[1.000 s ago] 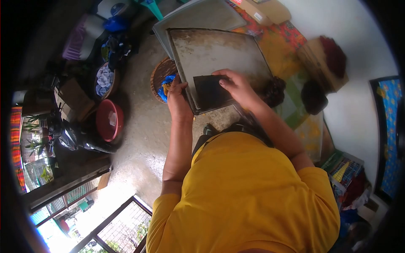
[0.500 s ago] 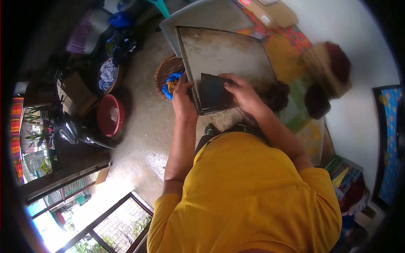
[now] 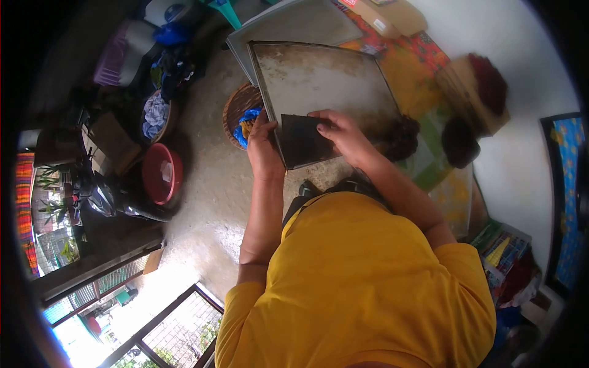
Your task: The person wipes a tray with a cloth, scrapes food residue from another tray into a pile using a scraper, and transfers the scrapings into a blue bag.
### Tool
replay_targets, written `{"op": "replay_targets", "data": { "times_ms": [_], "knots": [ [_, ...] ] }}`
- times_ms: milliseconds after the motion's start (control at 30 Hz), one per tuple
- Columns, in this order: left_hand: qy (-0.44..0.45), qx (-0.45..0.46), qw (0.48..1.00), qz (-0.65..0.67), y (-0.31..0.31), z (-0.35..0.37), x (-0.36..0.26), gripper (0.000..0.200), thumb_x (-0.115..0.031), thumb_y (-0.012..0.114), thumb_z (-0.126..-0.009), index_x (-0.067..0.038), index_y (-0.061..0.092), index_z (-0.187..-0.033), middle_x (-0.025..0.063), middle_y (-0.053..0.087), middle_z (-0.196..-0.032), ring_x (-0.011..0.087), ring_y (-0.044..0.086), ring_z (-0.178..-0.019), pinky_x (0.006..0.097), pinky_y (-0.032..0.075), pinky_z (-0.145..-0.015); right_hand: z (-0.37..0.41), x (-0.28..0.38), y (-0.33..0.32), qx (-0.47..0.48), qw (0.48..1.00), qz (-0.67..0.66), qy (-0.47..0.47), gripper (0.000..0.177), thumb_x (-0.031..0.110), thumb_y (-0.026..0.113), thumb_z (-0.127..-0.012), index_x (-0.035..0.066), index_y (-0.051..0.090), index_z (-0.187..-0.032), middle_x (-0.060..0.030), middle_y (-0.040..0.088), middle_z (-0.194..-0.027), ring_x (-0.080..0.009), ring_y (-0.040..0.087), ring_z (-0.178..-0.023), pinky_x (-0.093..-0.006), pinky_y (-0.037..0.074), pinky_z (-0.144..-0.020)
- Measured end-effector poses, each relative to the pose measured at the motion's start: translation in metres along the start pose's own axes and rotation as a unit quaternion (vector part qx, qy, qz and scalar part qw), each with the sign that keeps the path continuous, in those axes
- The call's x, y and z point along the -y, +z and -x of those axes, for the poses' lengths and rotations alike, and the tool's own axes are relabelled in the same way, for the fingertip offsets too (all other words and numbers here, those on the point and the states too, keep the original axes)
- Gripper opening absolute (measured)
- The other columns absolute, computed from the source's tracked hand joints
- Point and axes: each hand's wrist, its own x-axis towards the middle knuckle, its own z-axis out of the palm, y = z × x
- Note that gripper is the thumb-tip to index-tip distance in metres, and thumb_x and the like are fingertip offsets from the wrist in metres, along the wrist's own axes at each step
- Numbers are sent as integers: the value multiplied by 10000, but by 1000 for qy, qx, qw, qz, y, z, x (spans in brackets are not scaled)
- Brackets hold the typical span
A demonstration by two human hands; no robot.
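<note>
A large framed panel (image 3: 325,76) with brown stains is tilted in front of me. My left hand (image 3: 264,146) grips its left edge near the lower corner. Over the panel's lower left part lies a dark flat sheet (image 3: 304,140), pinched at its right side between the thumb and fingers of my right hand (image 3: 343,135). A second grey panel (image 3: 294,23) shows behind the first. Left of the panel, a woven basket (image 3: 232,110) holds a blue plastic bag (image 3: 240,136).
A red basin (image 3: 153,178) and a basket of clothes (image 3: 156,115) stand to the left. Behind them is a motorcycle (image 3: 101,196). To the right, a cardboard box (image 3: 463,92) stands by the wall, near a patterned floor covering (image 3: 411,80).
The dark sheet and my right hand have shifted slightly left over the panel. The view has moved a little; my left hand keeps its hold on the edge.
</note>
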Motion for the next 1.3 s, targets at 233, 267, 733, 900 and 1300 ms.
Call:
{"op": "replay_targets", "data": {
  "times_ms": [233, 267, 733, 900, 1300],
  "knots": [
    [-1, 13, 1000, 20, -7, -6, 4, 522, -4, 386, -826, 93, 400, -1338, 194, 512, -1275, 273, 527, -1156, 352, 433, -981, 7, 8, -8, -7, 999, 4, -53, 237, 55, 526, -947, 79, 590, -1173, 2, 591, -915, -57, 557, -785, -209, 472, -639],
    [-2, 18, 1000, 23, -7, -7, 4, 523, -3, 386, -825, 93, 399, -1338, 194, 512, -1275, 275, 527, -1155, 353, 433, -983, 8, 10, -8, -5, 995, 58, -84, 232, 51, 527, -945, 75, 594, -1166, 7, 587, -903, -51, 544, -782, -201, 460, -646],
    [-16, -3, 1000, 12, -2, 0, 1, 516, -9, 365, -842, 76, 383, -1351, 199, 524, -1249, 272, 561, -1110, 351, 466, -947, 6, 16, -16, -7, 981, 127, -149, 237, 84, 516, -948, 75, 573, -1178, 31, 520, -883, -45, 477, -742, -200, 428, -639],
    [-17, 40, 998, 33, -7, -4, 4, 480, -25, 370, -852, 70, 416, -1320, 180, 556, -1210, 257, 576, -1084, 342, 473, -930, 12, 16, -15, -36, 981, 127, -144, 311, 84, 523, -934, 112, 549, -1243, 31, 492, -866, -43, 473, -712, -171, 389, -559],
    [-39, 28, 997, 68, -1, 1, 0, 396, -132, 374, -914, -3, 477, -1275, 134, 577, -1185, 259, 548, -1098, 364, 429, -961, 27, 0, -19, 46, 996, 66, -30, 615, -9, 620, -857, 123, 335, -1385, -69, 536, -1136, -145, 570, -967, -329, 574, -680]
  ]
}}
